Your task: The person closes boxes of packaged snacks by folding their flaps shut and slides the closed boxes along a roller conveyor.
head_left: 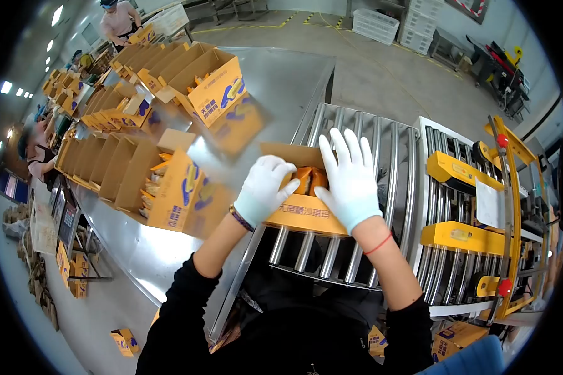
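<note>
In front of me, on the metal rollers, sits an orange cardboard box (303, 215) with purple lettering. Its top is open, and orange-brown wrapped packets (309, 180) show inside. My left hand (263, 187), in a white glove, has its fingers curled at the box's left edge, with the thumb reaching toward the packets. My right hand (351, 178), gloved too, lies along the right side with straight, spread fingers. Its thumb is at the box's front edge. The two hands partly cover the box's sides.
A steel table (275, 75) on the left bears rows of open orange boxes (169, 187), some with packets inside. To the right, the roller conveyor (391, 181) meets a yellow-framed machine (469, 237). Other people, one a person in pink (117, 24), stand around the table's far side.
</note>
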Demonstrator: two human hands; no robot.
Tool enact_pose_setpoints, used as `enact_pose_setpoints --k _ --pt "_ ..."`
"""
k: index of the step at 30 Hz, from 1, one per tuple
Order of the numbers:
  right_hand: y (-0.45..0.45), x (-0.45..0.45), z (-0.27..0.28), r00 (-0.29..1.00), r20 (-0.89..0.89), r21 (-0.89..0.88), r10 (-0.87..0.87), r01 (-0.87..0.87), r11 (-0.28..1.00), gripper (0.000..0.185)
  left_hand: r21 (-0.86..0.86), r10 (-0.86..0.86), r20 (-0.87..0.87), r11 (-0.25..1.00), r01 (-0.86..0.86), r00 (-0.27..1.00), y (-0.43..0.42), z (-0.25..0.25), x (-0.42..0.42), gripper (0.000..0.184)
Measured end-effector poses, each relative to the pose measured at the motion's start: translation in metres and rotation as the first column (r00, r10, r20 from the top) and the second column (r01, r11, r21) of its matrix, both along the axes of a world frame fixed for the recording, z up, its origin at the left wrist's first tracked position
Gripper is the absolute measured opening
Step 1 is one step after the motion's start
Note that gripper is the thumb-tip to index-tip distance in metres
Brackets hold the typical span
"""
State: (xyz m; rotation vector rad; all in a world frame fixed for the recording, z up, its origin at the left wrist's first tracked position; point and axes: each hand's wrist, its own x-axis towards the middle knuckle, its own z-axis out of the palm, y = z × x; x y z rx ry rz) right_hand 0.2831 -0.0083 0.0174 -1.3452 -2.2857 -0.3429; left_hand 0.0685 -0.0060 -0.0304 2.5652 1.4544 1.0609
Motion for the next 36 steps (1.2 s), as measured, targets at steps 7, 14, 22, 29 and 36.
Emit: enact_pose_setpoints --k 7,14,22,29,36 --pt "-0.078 -0.007 -0.045 0.999 -0.03 -0.31 -0.021 0.011 0.951 0.094 -0.518 0.402 0.845 0.776 0.359 0.352 -0.02 -0.042 -0.005 0.058" --pt "-0.024 0.089 -0.041 0.934 0.197 -0.239 -0.298 0.341 0.909 0.11 -0.418 0.184 0.687 0.891 0.176 0.703 0.023 -0.067 0.166 0.075" --pt "-0.021 0.191 -0.075 0.87 0.106 -0.004 -0.482 0.485 0.874 0.073 -0.243 -0.03 0.257 0.965 0.094 0.966 -0.03 -0.004 0.037 0.056" --pt "-0.027 0.192 -0.083 0.962 -0.093 -0.224 -0.256 0.231 0.947 0.041 -0.306 0.704 -0.42 0.484 -0.82 0.572 -0.106 0.043 -0.135 0.047" --pt "-0.071 0.037 -0.021 0.835 -0.405 -0.236 0.373 -0.489 0.84 0.067 -0.629 0.342 0.573 0.766 0.132 0.745 -0.066 0.065 -0.098 0.046"
